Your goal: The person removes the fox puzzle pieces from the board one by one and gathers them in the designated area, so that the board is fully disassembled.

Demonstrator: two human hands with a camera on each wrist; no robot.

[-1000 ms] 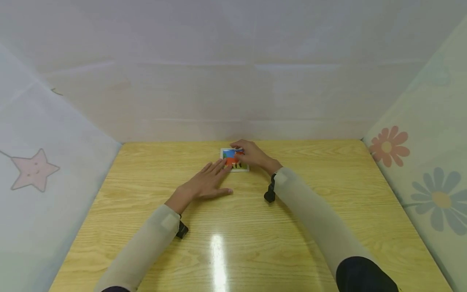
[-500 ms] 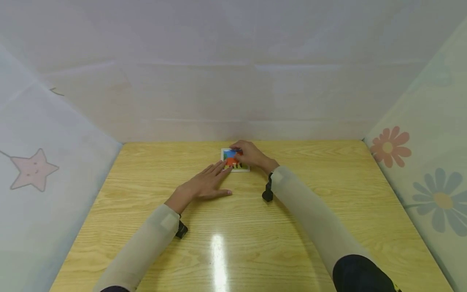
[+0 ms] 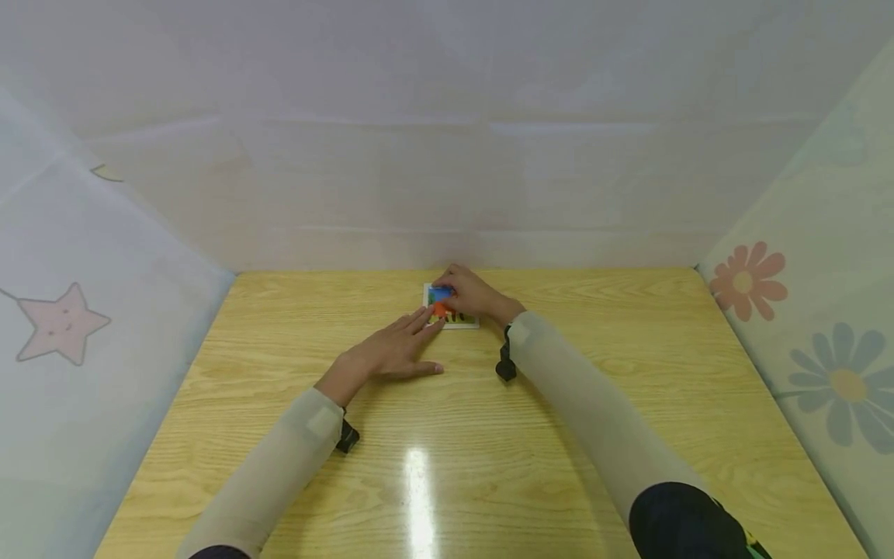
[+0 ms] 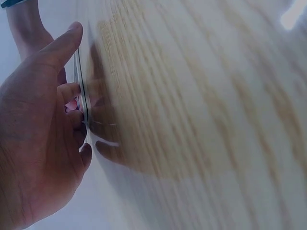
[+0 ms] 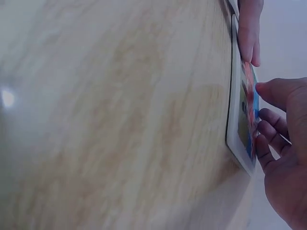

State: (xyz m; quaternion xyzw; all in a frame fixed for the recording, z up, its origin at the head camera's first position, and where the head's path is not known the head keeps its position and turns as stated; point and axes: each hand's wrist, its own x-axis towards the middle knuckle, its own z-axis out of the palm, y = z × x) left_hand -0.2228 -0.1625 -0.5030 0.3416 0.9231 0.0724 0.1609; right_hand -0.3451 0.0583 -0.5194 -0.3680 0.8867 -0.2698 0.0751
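Observation:
A small flat picture board (image 3: 461, 325) with a white border lies at the far middle of the wooden table. Its picture shows blue, red and green areas with dark marks, partly hidden by both hands. My left hand (image 3: 387, 351) lies flat with fingers spread, its fingertips on the board's left and lower part. My right hand (image 3: 478, 297) is over the board's upper right. In the right wrist view, the right hand (image 5: 290, 139) touches the picture with thumb and bent fingertips, a gap between them. Whether a loose piece is under the fingertips cannot be seen.
The wooden table (image 3: 559, 458) ends at a pale cloth wall (image 3: 363, 186) just behind the board. Printed side cloths with a star (image 3: 64, 323) and flowers (image 3: 747, 281) flank it. A bright reflection lies on the near tabletop.
My right hand has shifted slightly left across the picture, covering more of its red and blue part. The left hand and the board have hardly moved.

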